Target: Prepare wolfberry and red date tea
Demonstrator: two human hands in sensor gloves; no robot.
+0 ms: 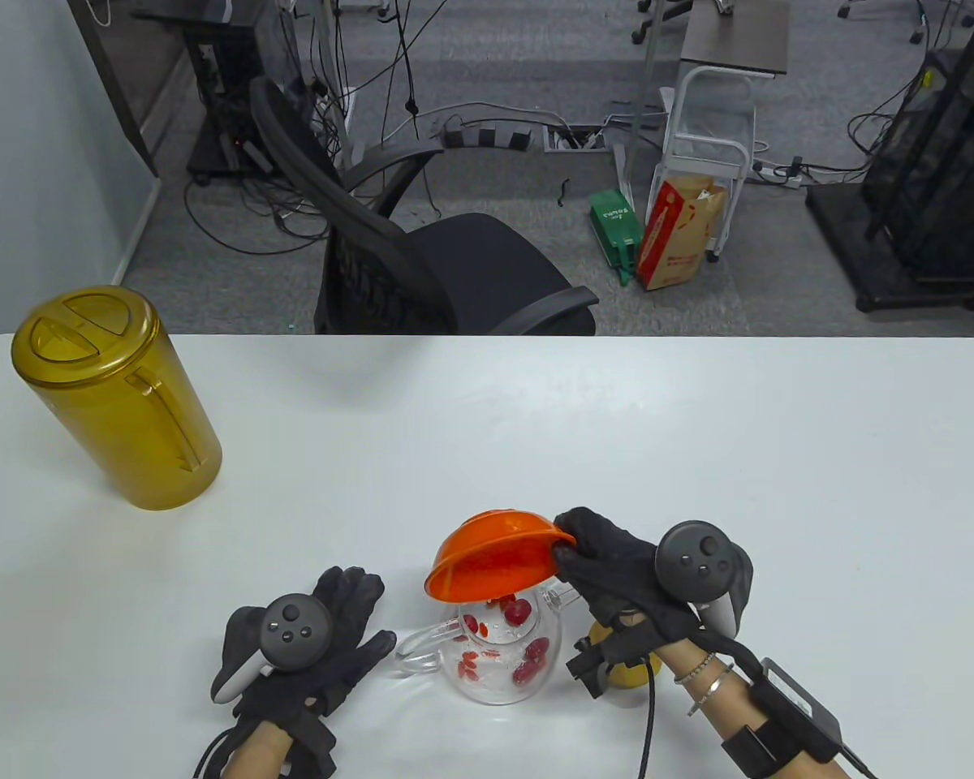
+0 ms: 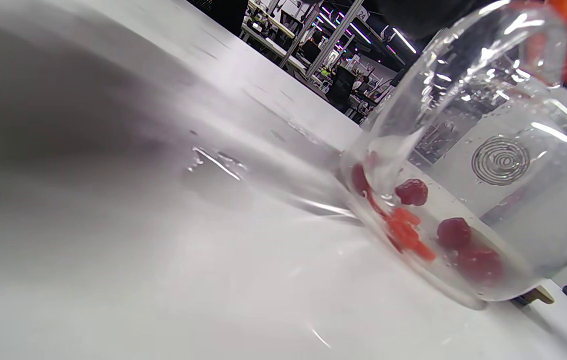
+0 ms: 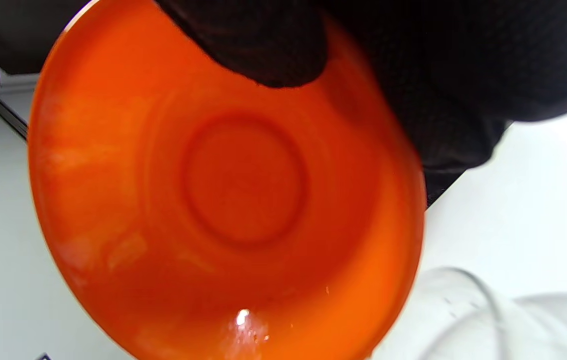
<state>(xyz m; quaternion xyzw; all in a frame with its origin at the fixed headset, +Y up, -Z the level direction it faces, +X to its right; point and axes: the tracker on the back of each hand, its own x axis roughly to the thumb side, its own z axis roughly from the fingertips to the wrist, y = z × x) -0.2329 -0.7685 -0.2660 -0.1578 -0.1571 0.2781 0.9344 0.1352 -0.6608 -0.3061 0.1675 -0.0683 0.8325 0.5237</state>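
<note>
A clear glass teapot [image 1: 503,653] stands near the table's front edge, with red dates [image 1: 531,659] and orange wolfberries [image 1: 466,665] inside; both show in the left wrist view [image 2: 456,235]. My right hand [image 1: 617,568] grips the rim of an orange bowl [image 1: 493,556] and holds it tipped over the teapot's mouth. In the right wrist view the bowl's inside [image 3: 223,210] is empty. My left hand [image 1: 316,641] lies flat on the table, fingers spread, just left of the teapot's handle [image 1: 422,649], holding nothing.
A tall amber lidded pitcher [image 1: 118,398] stands at the table's far left. A small yellow object [image 1: 629,673] sits partly hidden under my right wrist. A black office chair [image 1: 422,260] stands beyond the table's far edge.
</note>
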